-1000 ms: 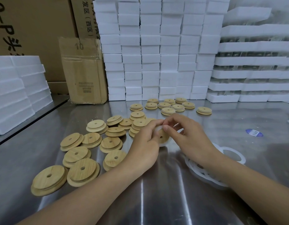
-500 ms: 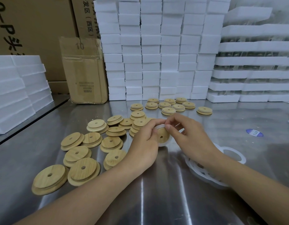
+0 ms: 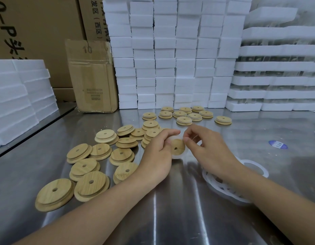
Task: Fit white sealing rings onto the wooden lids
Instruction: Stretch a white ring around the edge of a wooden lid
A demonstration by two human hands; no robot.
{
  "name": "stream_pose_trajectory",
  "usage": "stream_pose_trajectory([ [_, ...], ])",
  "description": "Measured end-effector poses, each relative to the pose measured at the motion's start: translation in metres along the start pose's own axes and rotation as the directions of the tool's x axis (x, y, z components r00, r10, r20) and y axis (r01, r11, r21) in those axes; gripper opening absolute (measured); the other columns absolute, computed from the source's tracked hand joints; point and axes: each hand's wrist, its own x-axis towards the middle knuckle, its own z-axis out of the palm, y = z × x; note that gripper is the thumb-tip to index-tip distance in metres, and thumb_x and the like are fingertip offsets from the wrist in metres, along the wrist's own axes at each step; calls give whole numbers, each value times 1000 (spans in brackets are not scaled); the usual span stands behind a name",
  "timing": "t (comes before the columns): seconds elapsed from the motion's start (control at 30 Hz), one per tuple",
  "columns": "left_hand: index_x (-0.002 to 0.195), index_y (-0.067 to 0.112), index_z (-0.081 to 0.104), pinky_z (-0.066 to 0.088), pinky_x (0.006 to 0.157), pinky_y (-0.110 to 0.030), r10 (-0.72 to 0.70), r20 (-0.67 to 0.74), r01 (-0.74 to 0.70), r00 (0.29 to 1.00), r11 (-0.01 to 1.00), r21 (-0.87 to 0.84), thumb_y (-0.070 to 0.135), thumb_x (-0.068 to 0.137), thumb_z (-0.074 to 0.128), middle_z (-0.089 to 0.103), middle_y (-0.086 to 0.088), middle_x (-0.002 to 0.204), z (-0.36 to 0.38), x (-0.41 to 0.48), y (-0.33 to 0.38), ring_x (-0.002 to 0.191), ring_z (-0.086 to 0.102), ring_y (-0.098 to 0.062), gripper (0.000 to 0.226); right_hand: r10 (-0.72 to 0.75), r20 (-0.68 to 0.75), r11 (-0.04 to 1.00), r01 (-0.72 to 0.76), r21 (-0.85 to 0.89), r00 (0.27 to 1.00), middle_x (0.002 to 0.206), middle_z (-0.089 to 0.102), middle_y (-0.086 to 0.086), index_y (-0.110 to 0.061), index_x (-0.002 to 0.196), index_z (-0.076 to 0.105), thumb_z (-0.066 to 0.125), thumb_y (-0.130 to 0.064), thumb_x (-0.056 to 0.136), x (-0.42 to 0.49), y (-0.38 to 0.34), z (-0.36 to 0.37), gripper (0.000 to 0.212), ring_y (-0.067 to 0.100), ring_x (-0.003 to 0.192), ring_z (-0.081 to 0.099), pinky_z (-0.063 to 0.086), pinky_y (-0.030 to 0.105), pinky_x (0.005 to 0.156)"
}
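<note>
The left hand grips the wooden lid; the right hand, pinching the white sealing ring, has slid to its top edge, so the ring looks almost seated

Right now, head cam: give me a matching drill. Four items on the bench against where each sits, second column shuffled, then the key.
Items
1. held wooden lid
2. loose white rings
3. cardboard box
4. blue sticker

Places
A. on the bare steel table, right of the hands
B. in the left hand, with the right hand pinching the sealing ring at its rim
C. back left, beside the foam stacks
D. partly under the right forearm

Pairs: 1-B, 2-D, 3-C, 4-A
</note>
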Motion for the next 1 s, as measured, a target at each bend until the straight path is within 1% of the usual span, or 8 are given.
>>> stream_pose_trajectory([
  [0.1,131,29,68,41,94,-6,-9,-4,9,1000,1000,-14,7,112,41,68,17,128,0,0,-1,119,59,4,40,13,25,999,-11,-48,1000,87,67,-20,-36,85,60,58,-30,98,0,-1,-2,15,6,86,64,56,43,78],
  [0.33,121,32,70,45,92,-14,-42,-20,41,999,998,-45,9,112,42,71,16,120,1,1,-2,113,63,-2,37,45,46,986,-37,-162,998,90,65,-27,-40,86,59,57,-35,99,0,-1,-5,14,-1,83,62,56,39,77],
  [0.5,115,34,70,46,88,-13,-45,-25,44,999,997,-57,10,111,44,72,15,117,1,1,-3,109,65,-3,36,88,115,985,-70,-155,989,91,69,-18,-36,85,62,57,-37,98,1,-4,-10,14,6,85,66,58,45,80],
  [0.57,113,35,70,47,84,-9,-48,-31,46,998,997,-61,11,111,44,72,15,116,1,1,-3,105,65,-3,36,107,128,983,-86,-164,986,87,69,-16,-34,84,64,56,-42,95,0,-5,-10,16,7,84,66,58,45,80],
  [0.67,111,37,70,47,86,-12,-50,-37,47,998,997,-63,10,111,44,72,17,115,1,2,-4,105,65,-2,37,126,164,977,-94,-189,978,82,70,-12,-30,83,66,51,-48,89,-1,-7,-10,23,9,84,67,58,45,79],
  [0.77,110,37,71,47,90,-14,-51,-41,49,998,997,-62,10,110,45,71,19,115,1,2,-5,108,64,1,37,125,176,979,-93,-181,976,80,71,-12,-29,84,66,53,-45,91,-1,-5,-9,22,10,83,67,58,45,80],
  [0.9,107,36,72,49,90,-16,-58,-57,53,997,996,-76,10,110,47,72,17,114,1,3,-4,108,66,-2,36,110,191,984,-79,-162,975,81,72,-13,-30,84,68,57,-43,96,1,-2,-10,20,8,84,68,58,44,81],
  [1.0,105,35,73,47,82,-9,-62,-57,57,996,995,-82,10,110,47,73,16,111,1,2,-2,102,66,-2,36,131,256,984,-95,-148,958,81,74,-12,-31,80,70,63,-40,96,5,1,-13,20,9,85,70,58,43,84],
])
